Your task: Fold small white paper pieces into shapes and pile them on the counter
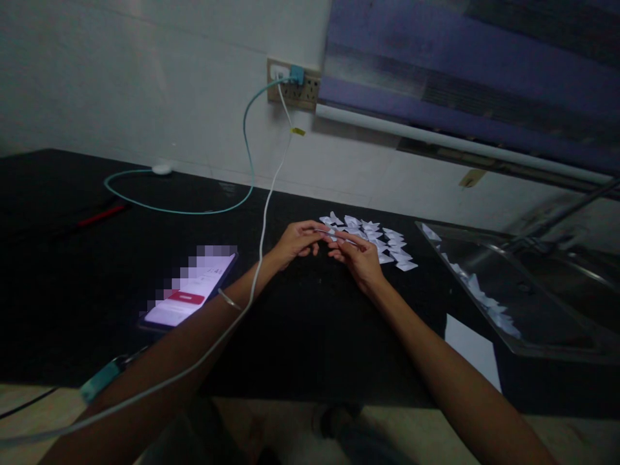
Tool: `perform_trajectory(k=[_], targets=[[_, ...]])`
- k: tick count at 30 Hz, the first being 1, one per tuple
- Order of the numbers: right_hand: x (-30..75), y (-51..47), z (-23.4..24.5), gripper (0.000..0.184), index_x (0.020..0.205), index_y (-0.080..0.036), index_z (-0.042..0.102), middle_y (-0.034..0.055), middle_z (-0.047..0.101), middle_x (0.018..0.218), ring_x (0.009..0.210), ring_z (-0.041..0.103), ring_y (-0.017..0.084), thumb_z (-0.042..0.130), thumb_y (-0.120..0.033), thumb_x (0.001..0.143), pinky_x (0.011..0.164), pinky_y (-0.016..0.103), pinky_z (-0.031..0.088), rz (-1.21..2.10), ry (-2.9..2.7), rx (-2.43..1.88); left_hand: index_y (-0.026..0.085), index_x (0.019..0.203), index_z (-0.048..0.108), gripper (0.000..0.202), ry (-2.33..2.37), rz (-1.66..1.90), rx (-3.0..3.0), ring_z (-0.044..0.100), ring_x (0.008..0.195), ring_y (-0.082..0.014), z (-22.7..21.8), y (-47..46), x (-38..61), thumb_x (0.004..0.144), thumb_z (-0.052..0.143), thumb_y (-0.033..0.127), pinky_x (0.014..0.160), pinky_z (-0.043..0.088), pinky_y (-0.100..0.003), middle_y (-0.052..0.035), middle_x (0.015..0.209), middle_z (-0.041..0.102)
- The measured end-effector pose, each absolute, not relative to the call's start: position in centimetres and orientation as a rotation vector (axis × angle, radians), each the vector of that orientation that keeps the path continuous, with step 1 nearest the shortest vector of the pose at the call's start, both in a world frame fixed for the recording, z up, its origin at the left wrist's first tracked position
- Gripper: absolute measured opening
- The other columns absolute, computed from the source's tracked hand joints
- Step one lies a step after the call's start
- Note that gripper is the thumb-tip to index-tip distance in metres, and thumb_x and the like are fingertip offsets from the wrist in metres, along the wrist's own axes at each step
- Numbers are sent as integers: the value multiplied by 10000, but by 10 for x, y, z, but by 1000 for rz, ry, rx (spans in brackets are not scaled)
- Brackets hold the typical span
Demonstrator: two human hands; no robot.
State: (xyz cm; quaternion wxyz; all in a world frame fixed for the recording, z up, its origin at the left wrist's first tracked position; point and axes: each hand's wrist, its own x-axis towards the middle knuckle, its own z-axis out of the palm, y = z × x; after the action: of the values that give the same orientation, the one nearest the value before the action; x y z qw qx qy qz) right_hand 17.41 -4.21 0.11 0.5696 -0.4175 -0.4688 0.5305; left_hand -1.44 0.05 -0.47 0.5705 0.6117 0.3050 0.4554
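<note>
Over the dark countertop (310,336), my left hand (296,244) and my right hand (361,259) meet with fingertips close together. Both pinch a small piece of folded white paper (330,232), seen nearly edge-on and partly covered by the fingers. Just beyond my hands lie several small folded paper pieces (396,243) with pointed ends, set out in loose rows. A flat sheet of white paper (473,349) rests beside my right forearm.
On the right, a steel sink (547,310) has more folded papers reflected or lying along its edge; I cannot tell which. A lit phone (188,297) lies left of my left forearm. One white cable (264,239) crosses that arm. A teal cable (208,212) loops from the wall socket (310,93).
</note>
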Motion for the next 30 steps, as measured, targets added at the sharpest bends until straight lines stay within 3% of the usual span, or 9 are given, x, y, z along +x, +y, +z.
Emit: perform_trajectory(k=[6, 14, 19, 23, 30], targets=[[175, -41, 0, 395, 970, -213, 784, 62, 797, 936, 750, 751, 176, 890, -455, 676, 766, 344, 650, 1179, -1142, -994, 192, 1014, 754, 341, 763, 1081, 1413, 535, 548, -80, -1, -1, -12, 787, 794, 441, 437, 236, -249, -67, 813, 718], [178, -38, -4, 428, 908, -218, 762, 54, 771, 899, 745, 714, 178, 843, -588, 708, 754, 365, 638, 999, -1232, -1042, 182, 992, 784, 367, 874, 1070, 1509, 455, 482, -71, -3, 1, -10, 783, 786, 485, 453, 297, -244, -14, 640, 622], [180, -35, -7, 408, 887, -233, 728, 35, 732, 866, 813, 708, 199, 808, -606, 742, 711, 348, 622, 902, -1285, -1049, 178, 1041, 792, 345, 889, 1095, 1566, 486, 508, -85, -6, 2, -11, 819, 760, 439, 473, 323, -252, -33, 670, 649], [181, -32, -8, 412, 878, -236, 697, 21, 701, 807, 737, 687, 186, 795, -615, 750, 695, 351, 609, 899, -1292, -1056, 162, 1112, 777, 361, 871, 1135, 1607, 563, 584, -107, -5, 0, -10, 846, 734, 402, 486, 344, -246, -73, 786, 709], [181, -33, -7, 371, 859, -234, 686, 28, 697, 828, 752, 695, 194, 764, -589, 781, 752, 387, 608, 808, -1334, -1069, 143, 1074, 772, 287, 855, 1177, 1670, 622, 674, -128, 0, -4, -9, 869, 709, 335, 592, 441, -259, -85, 849, 733]])
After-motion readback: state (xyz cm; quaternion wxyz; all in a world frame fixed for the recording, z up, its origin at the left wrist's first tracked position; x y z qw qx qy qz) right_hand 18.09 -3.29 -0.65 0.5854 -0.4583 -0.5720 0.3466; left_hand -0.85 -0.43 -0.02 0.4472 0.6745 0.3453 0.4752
